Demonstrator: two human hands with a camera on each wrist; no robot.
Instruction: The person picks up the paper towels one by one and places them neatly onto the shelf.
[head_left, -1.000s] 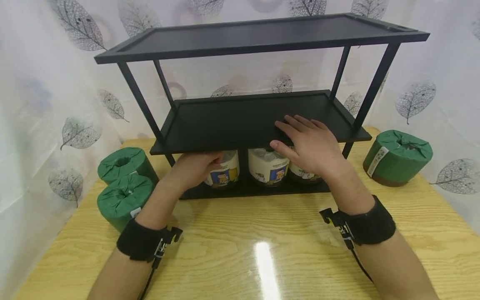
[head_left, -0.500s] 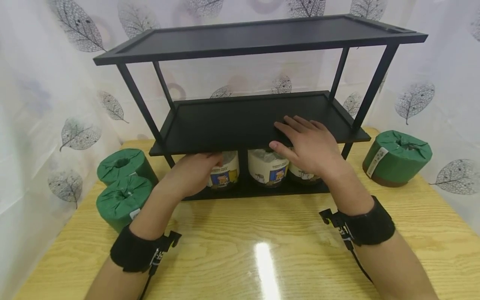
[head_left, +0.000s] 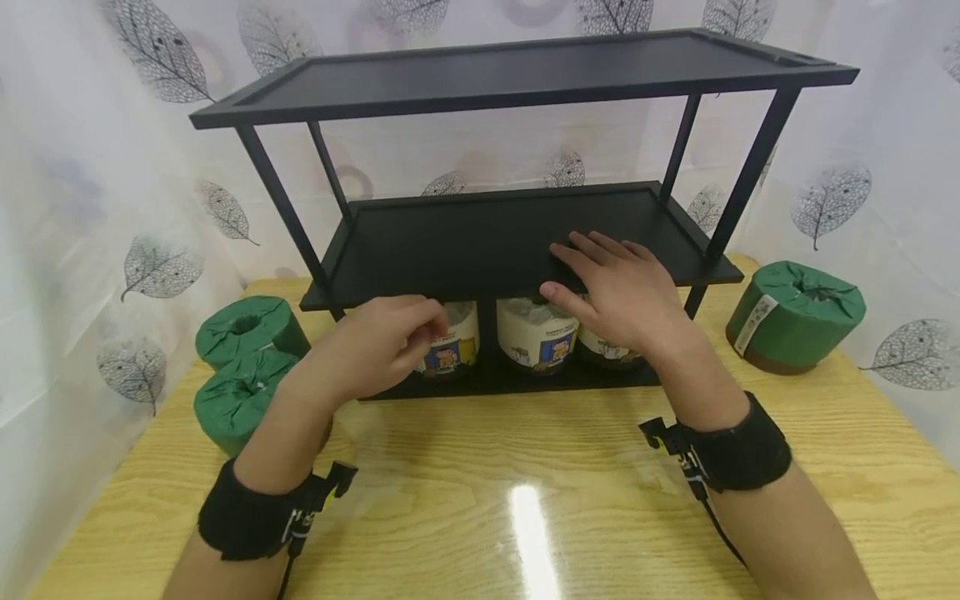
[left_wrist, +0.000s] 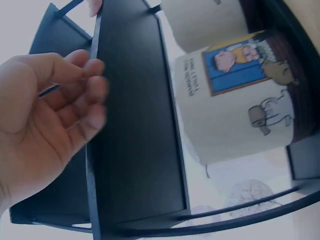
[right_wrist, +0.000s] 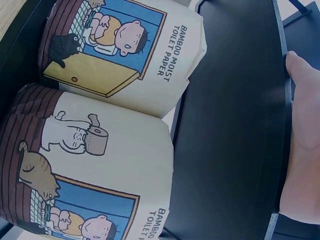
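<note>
A black three-tier rack (head_left: 480, 242) stands on the wooden table (head_left: 525, 492). Its bottom tier holds three cream toilet paper rolls with cartoon labels: left (head_left: 450, 343), middle (head_left: 534, 333) and right (head_left: 600, 346). My left hand (head_left: 390, 337) hovers just in front of the left roll, its fingers loosely curled around nothing. In the left wrist view, that hand (left_wrist: 55, 110) is beside the shelf edge (left_wrist: 135, 125), near the roll (left_wrist: 235, 110). My right hand (head_left: 615, 279) lies flat on the middle shelf, with the thumb at its front edge. The right wrist view shows two rolls (right_wrist: 130, 55) (right_wrist: 95, 170) under the shelf (right_wrist: 235, 115).
Two green-wrapped rolls (head_left: 247, 327) (head_left: 240, 398) sit on the table left of the rack, and another green roll (head_left: 795, 312) sits to its right. A leaf-print curtain (head_left: 112, 208) surrounds the table. The rack's top shelf (head_left: 510, 71) is bare.
My left hand has drawn back from under the middle shelf toward me and risen a little, away from the left roll. The right hand has stayed on the middle shelf.
</note>
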